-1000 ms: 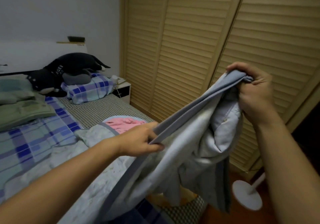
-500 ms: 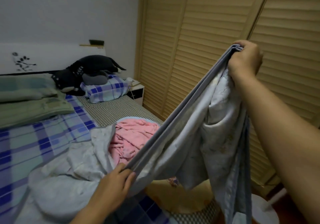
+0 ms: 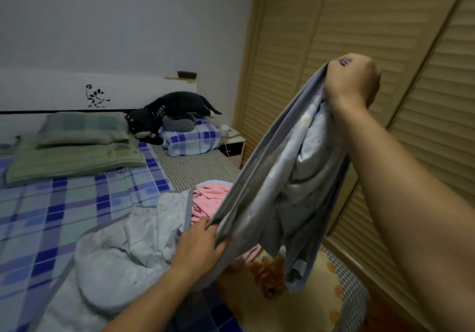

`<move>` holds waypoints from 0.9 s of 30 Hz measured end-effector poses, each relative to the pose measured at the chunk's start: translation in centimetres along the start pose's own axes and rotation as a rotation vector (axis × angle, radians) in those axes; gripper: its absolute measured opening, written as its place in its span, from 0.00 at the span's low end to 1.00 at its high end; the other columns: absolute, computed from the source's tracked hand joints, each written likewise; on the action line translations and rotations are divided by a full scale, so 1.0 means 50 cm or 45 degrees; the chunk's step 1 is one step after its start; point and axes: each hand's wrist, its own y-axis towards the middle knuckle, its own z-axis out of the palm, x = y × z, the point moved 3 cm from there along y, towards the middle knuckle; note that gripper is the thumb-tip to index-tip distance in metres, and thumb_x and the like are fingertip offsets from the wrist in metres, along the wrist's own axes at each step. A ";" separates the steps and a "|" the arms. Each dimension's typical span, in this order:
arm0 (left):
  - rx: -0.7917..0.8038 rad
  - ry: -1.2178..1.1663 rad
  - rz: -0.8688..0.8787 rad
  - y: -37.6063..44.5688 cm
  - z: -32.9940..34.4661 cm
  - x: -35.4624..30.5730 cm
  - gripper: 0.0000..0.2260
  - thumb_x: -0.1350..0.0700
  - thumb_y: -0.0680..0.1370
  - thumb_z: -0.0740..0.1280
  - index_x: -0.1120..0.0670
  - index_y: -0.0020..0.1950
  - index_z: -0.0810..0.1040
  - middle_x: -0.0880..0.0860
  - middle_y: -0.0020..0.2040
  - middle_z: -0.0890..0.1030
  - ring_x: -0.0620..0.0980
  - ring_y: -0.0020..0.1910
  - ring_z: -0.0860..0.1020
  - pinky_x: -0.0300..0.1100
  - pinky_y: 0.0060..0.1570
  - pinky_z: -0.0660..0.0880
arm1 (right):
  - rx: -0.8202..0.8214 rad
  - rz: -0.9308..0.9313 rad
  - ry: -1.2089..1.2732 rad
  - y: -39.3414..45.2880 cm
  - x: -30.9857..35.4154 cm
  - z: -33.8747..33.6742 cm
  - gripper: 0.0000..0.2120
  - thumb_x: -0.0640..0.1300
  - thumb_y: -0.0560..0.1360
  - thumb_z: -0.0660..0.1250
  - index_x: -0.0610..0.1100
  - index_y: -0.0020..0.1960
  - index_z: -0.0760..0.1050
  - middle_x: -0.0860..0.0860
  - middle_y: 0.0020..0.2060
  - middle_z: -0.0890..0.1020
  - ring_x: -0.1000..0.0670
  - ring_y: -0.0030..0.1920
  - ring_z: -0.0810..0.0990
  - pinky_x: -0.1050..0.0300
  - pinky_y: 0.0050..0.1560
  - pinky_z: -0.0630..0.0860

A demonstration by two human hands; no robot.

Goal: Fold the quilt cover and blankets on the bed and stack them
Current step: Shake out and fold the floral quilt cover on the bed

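Right hand [image 3: 352,82] up high, fingers curled round the top of the pale quilt cover [image 3: 282,177]. Left hand [image 3: 203,241] low, pinching the grey-trimmed edge taut between the two grips. The rest trails onto the bed [image 3: 51,216], beside a pink blanket [image 3: 210,200]. White lettering on the black plush toy [image 3: 177,108] is unreadable. Louvred wardrobe doors [image 3: 385,23] close on the right.

Thin matt cloth quilt cover [image 3: 288,177], slatted wooden wardrobe doors [image 3: 385,23]
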 end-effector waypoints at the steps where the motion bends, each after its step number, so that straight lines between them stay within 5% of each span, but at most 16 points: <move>1: -0.030 -0.092 -0.044 0.014 -0.013 -0.011 0.22 0.37 0.80 0.53 0.44 0.67 0.75 0.46 0.62 0.75 0.49 0.56 0.76 0.48 0.55 0.76 | 0.013 -0.014 0.000 0.006 0.001 0.000 0.14 0.49 0.69 0.60 0.48 0.46 0.82 0.49 0.40 0.83 0.44 0.43 0.79 0.56 0.44 0.75; 6: -0.189 -0.409 0.004 -0.007 -0.045 0.011 0.32 0.31 0.78 0.47 0.48 0.62 0.80 0.40 0.54 0.72 0.44 0.50 0.76 0.38 0.48 0.74 | 0.038 0.030 0.036 0.049 -0.032 -0.008 0.13 0.49 0.70 0.60 0.50 0.46 0.82 0.50 0.41 0.83 0.44 0.46 0.81 0.58 0.44 0.74; 10: -0.273 -0.476 0.093 -0.054 -0.081 0.043 0.23 0.37 0.79 0.56 0.49 0.58 0.83 0.40 0.54 0.73 0.39 0.51 0.75 0.27 0.51 0.69 | 0.078 0.062 0.079 0.057 -0.062 0.009 0.13 0.49 0.72 0.60 0.51 0.49 0.83 0.49 0.46 0.85 0.43 0.49 0.81 0.57 0.46 0.74; 15: -0.034 -0.746 -0.087 -0.086 -0.113 0.024 0.05 0.51 0.77 0.71 0.43 0.45 0.86 0.39 0.51 0.78 0.40 0.50 0.79 0.29 0.48 0.71 | 0.141 0.088 0.132 0.061 -0.083 0.039 0.14 0.46 0.73 0.60 0.52 0.51 0.83 0.50 0.48 0.85 0.45 0.51 0.81 0.60 0.44 0.70; 18: 0.127 -0.744 -0.169 -0.096 -0.120 0.014 0.06 0.46 0.74 0.70 0.43 0.42 0.86 0.39 0.49 0.79 0.41 0.49 0.79 0.35 0.47 0.74 | 0.179 0.103 0.177 0.060 -0.088 0.051 0.15 0.46 0.73 0.59 0.53 0.51 0.83 0.51 0.49 0.85 0.46 0.52 0.82 0.59 0.46 0.72; 27: -0.210 -0.777 -0.418 -0.153 -0.198 0.008 0.13 0.64 0.77 0.70 0.45 0.47 0.85 0.43 0.46 0.83 0.42 0.45 0.81 0.32 0.44 0.76 | 0.238 0.126 0.254 0.070 -0.124 0.076 0.16 0.45 0.72 0.59 0.54 0.51 0.83 0.51 0.49 0.85 0.46 0.52 0.82 0.59 0.48 0.73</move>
